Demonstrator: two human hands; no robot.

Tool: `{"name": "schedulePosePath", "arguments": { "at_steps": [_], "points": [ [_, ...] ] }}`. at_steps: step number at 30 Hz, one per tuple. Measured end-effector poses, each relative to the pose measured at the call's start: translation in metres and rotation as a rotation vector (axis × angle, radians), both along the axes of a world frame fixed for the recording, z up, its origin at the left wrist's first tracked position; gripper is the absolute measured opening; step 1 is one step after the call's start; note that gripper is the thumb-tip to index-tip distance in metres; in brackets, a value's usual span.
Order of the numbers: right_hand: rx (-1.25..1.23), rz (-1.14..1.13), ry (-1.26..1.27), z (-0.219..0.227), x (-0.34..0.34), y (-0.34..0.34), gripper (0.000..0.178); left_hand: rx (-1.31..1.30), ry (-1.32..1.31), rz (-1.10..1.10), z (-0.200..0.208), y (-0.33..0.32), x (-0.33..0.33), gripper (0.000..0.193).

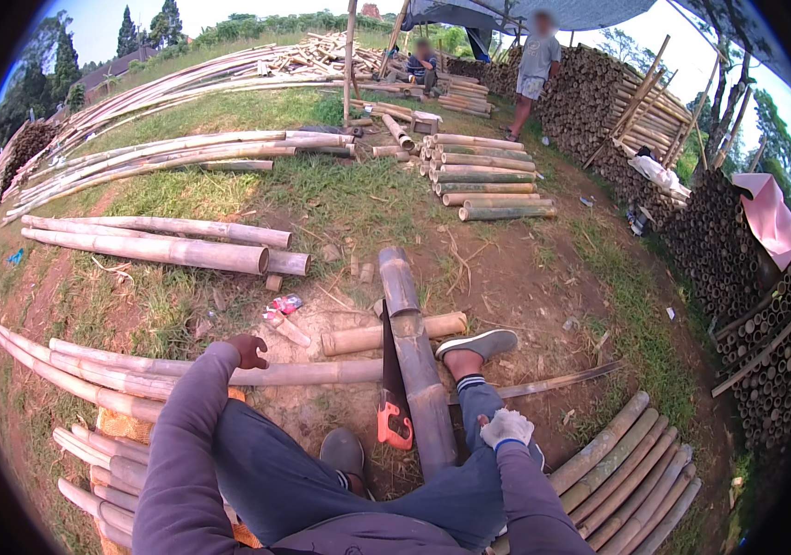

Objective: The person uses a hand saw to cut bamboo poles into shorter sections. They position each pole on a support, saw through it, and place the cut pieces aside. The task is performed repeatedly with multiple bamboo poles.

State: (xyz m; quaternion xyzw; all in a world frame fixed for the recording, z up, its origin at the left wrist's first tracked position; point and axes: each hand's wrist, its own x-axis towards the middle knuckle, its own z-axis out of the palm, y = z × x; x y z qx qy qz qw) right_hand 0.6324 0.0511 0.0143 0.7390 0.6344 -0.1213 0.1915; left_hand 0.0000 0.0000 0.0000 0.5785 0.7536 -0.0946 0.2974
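My left hand (248, 351), bare, has its fingers loosely curved and apart, with nothing seen in them. It is just above a bamboo pole (331, 373) that lies crosswise on the ground. My right hand (507, 427), in a whitish glove, is by my right knee with its fingers curled in; what they hold, if anything, is hidden. Between my legs a thick bamboo pole (426, 398) points away from me across a shorter bamboo piece (368, 339). Against its left side leans a handsaw (395, 422), orange handle toward me and dark blade pointing away.
Cut bamboo poles lie at my right (627, 472) and left (118, 467). Ahead are a stack of short lengths (486, 176) and long poles (155, 245). Tall bamboo piles (733, 254) line the right side. One person (536, 69) stands far off; another person (421, 67) sits.
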Motion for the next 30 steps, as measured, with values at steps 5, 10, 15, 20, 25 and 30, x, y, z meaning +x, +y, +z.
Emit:
{"name": "schedulePosePath", "arguments": {
  "at_steps": [5, 10, 15, 20, 25, 30],
  "points": [
    [0.018, 0.006, 0.002, 0.0, -0.003, -0.003, 0.07, 0.009, 0.021, -0.004, -0.002, -0.002, -0.005, 0.077],
    [0.02, 0.001, -0.01, 0.001, -0.001, -0.001, 0.069, -0.001, 0.028, 0.003, 0.002, 0.0, 0.002, 0.076],
    [0.038, 0.004, 0.001, 0.002, 0.0, -0.004, 0.068, 0.01, -0.013, 0.007, 0.005, 0.0, 0.003, 0.076],
    [0.041, -0.001, 0.008, -0.001, -0.001, -0.003, 0.068, 0.02, 0.054, -0.018, -0.007, -0.001, -0.007, 0.075],
    [0.039, -0.005, 0.008, -0.001, 0.001, -0.002, 0.069, -0.008, 0.031, 0.018, 0.01, -0.001, 0.005, 0.074],
    [0.062, 0.006, 0.011, -0.007, 0.007, -0.002, 0.069, -0.002, 0.037, 0.009, 0.003, 0.001, 0.005, 0.075]
  ]
}}
